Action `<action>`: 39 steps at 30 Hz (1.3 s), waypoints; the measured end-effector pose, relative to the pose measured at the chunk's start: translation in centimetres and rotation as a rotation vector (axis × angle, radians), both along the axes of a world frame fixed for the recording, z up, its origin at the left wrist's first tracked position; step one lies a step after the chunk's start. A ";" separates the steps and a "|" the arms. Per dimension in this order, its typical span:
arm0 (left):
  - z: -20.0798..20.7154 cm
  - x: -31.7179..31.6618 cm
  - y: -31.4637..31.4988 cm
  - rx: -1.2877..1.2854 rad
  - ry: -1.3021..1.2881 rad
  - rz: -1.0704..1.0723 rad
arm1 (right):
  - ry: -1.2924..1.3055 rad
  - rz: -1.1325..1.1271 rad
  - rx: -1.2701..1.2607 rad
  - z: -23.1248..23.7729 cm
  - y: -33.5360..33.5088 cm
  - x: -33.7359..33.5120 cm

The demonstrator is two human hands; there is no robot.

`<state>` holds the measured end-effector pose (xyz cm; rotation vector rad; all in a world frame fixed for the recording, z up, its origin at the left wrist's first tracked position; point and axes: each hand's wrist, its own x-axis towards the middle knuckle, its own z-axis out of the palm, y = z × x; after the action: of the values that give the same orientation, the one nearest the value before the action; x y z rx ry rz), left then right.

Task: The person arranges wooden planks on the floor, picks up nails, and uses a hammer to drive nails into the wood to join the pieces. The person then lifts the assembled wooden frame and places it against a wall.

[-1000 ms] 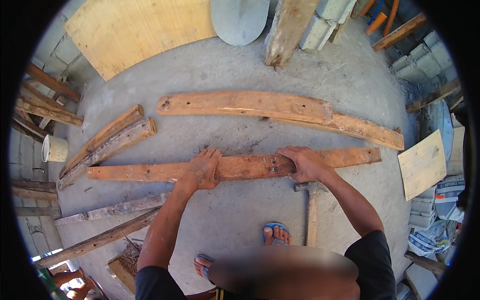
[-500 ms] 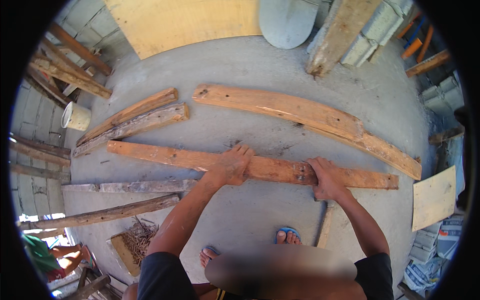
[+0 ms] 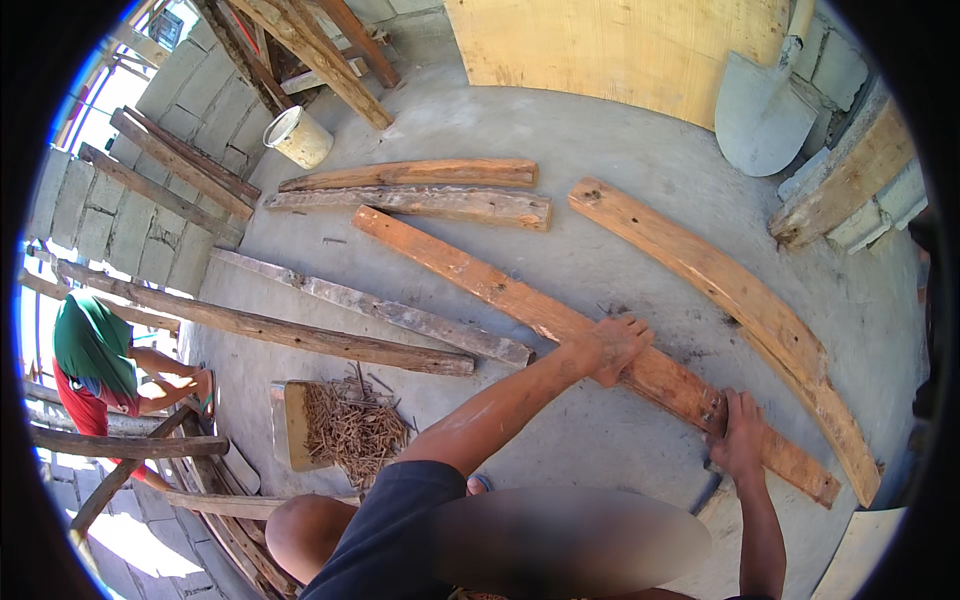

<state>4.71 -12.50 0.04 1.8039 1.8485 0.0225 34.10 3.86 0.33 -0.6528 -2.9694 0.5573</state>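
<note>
A long reddish-brown wooden plank lies slantwise on the concrete floor in front of me. My left hand is closed over it right of its middle, fingers bent across its far edge. Nearer its right end, my right hand grips the same plank, beside a dark knot or hole. Just below the right hand, partly hidden by it and the arm, is what looks like a hammer with a dark head.
Beyond are thick planks and two shorter timbers. Two thin timbers lie left, near a tray beside piled rusty nails. A bucket, shovel and plywood stand behind. Another person bends at far left.
My view has turned left, so the floor things appear farther right and rotated. Both hands remain on the plank at about the same places. More of the other person shows.
</note>
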 end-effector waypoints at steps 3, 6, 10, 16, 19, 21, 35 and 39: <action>0.1 0.1 -0.2 0.006 -0.006 0.018 | -0.007 0.001 -0.024 0.0 0.0 0.1; 0.3 0.3 -0.5 -0.008 0.013 0.023 | -0.039 -0.023 -0.059 0.3 0.1 -0.1; 0.6 0.2 -0.3 0.014 -0.035 0.031 | -0.064 -0.065 -0.078 0.7 -0.2 -0.5; -0.2 0.2 -0.5 0.083 -0.022 0.063 | -0.047 0.005 -0.062 1.0 0.0 -0.7; -1.1 0.0 -0.5 0.125 -0.112 0.060 | -0.083 -0.001 -0.087 0.9 0.6 -0.7; -1.3 -0.1 -0.5 0.159 -0.119 0.080 | -0.101 0.040 -0.051 0.9 1.1 -0.3; -0.9 -0.3 -0.4 0.144 0.048 -0.033 | -0.037 0.127 -0.169 -1.4 2.8 0.5; -1.0 -0.1 -0.3 0.155 -0.012 -0.005 | -0.017 0.131 -0.181 -1.5 2.9 0.7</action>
<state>4.60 -12.77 -0.91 1.9076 1.8791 0.1794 34.79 6.77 -1.13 -0.4781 -3.0178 0.8421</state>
